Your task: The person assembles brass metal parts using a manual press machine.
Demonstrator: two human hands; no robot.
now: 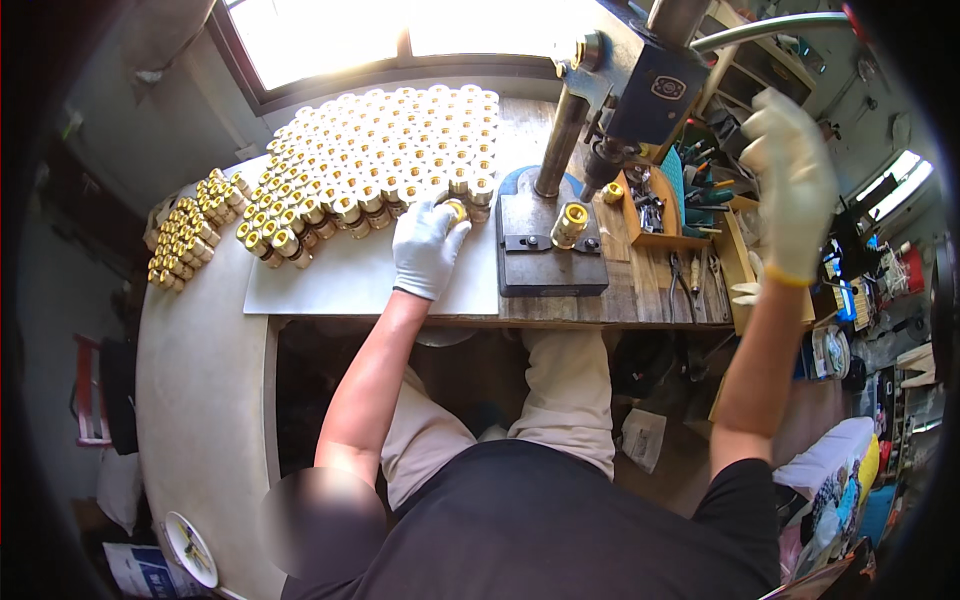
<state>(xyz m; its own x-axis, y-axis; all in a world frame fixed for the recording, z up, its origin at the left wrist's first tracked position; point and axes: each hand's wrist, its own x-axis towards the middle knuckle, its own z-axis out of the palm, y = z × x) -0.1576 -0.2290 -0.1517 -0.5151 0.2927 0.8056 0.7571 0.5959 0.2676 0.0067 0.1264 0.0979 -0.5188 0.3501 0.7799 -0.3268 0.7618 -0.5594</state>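
Note:
My left hand (pixel 425 248), in a white glove, is closed around a brass cylindrical fitting (pixel 457 211) at the front edge of a large array of similar brass fittings (pixel 385 150) standing on a white sheet (pixel 345 275). Another brass fitting (pixel 570 228) sits slightly tilted on the dark metal base (pixel 545 272) of a blue bench press (pixel 640 100), just below its spindle. Raised at the right of the press is my gloved right hand (pixel 795 190). Its fingers are blurred, and I cannot make out anything in them.
A smaller cluster of brass pieces (pixel 185 240) stands on the left of the bench. Right of the press are a small brass piece (pixel 612 192), a wooden tray of small metal parts (pixel 655 210), pliers (pixel 682 285) and other tools. A plate (pixel 190 548) lies at lower left.

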